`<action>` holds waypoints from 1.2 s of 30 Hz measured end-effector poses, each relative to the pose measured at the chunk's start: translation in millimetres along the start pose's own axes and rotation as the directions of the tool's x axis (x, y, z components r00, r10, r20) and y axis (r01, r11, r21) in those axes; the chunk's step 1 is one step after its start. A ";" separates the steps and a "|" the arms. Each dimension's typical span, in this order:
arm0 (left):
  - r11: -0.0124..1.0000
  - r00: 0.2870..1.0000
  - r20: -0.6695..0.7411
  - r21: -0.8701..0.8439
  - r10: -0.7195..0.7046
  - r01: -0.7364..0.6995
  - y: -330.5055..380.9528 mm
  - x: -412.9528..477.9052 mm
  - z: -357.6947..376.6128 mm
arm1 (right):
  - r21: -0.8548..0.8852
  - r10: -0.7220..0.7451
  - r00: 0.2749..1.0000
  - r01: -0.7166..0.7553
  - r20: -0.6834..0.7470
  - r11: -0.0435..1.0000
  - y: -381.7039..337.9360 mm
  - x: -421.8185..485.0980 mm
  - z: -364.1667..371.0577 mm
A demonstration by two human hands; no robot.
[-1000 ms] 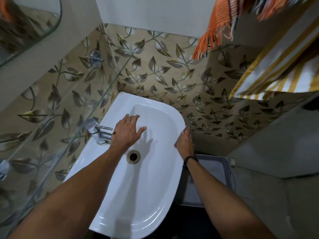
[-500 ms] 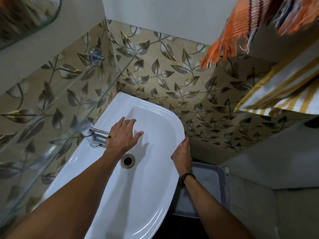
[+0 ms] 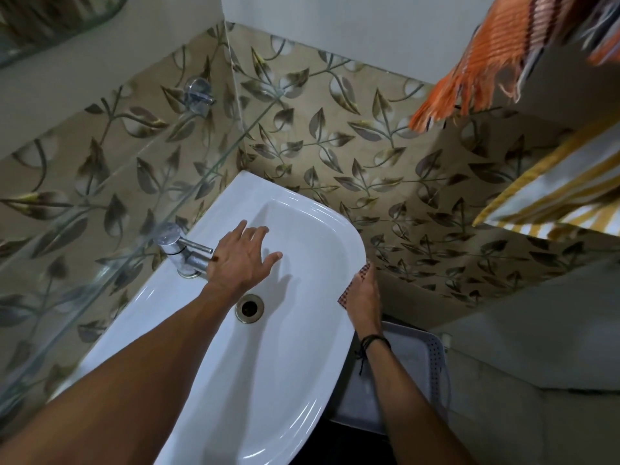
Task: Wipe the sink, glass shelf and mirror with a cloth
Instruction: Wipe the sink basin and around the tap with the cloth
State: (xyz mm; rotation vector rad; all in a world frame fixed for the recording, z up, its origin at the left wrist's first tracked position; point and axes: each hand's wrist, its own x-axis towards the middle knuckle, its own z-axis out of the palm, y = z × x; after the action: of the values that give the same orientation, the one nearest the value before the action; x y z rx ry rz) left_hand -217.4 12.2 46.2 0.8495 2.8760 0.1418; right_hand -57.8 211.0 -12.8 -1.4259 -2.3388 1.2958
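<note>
Observed: my right hand lay on the outer right edge of the sink. Its fingers were together and close to straight, pressing the checked cloth against the rim. Only two corners of the cloth showed past the hand. My left hand held nothing. Its fingers were spread and relaxed, and it hovered over the basin just beside the faucet. I could not tell whether the palm touched the porcelain.

Assessment: the step in hand was the rim wipe. The glass shelf and mirror looked not yet attended to.

Recommendations: I judged it best to keep the cloth flat under the whole palm and follow the curve of the rim in one continuous pass. The lip rolls outward, so pressure should be even there. After the rim, the wipe should work inward toward the drain. The free hand would serve better braced on the sink's near edge than over the bowl. A bunched cloth risks leaving streaks.
</note>
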 end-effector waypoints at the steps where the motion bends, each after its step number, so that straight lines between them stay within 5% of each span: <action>1: 1.000 1.000 -0.001 0.001 0.001 -0.001 0.1 -0.6 -0.3 | -0.004 0.001 1.000 -0.001 -0.005 1.000 -2.4 3.0 -0.7; 12: 0.999 0.999 -0.029 -0.024 -0.022 0.022 0.1 -1.3 1.2 | -0.038 -0.192 0.961 0.203 0.198 0.979 -72.5 97.4 -7.4; 19: 0.997 0.999 -0.036 -0.075 -0.037 0.034 -0.8 -2.7 2.5 | 0.079 -0.142 0.980 0.132 0.141 0.988 -47.4 53.1 -22.9; 25: 0.997 0.999 -0.051 -0.078 0.000 -0.004 2.6 -3.6 0.4 | -0.064 -0.169 0.976 0.179 0.135 0.982 -65.3 80.7 -15.7; 31: 0.998 0.998 -0.064 -0.065 0.018 -0.023 -2.0 -0.8 5.4 | -0.214 -0.251 0.885 0.353 0.392 0.911 -115.5 143.9 12.5; 36: 0.997 0.997 -0.069 -0.073 0.019 -0.024 -2.2 0.2 6.9 | -0.174 -0.329 0.889 0.396 0.317 0.902 -113.4 125.6 11.4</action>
State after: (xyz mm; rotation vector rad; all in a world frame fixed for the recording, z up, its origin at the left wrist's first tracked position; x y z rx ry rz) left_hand -217.6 10.9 39.1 0.8791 2.9040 0.2834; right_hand -209.4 279.1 20.9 -0.8157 -2.8505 1.2090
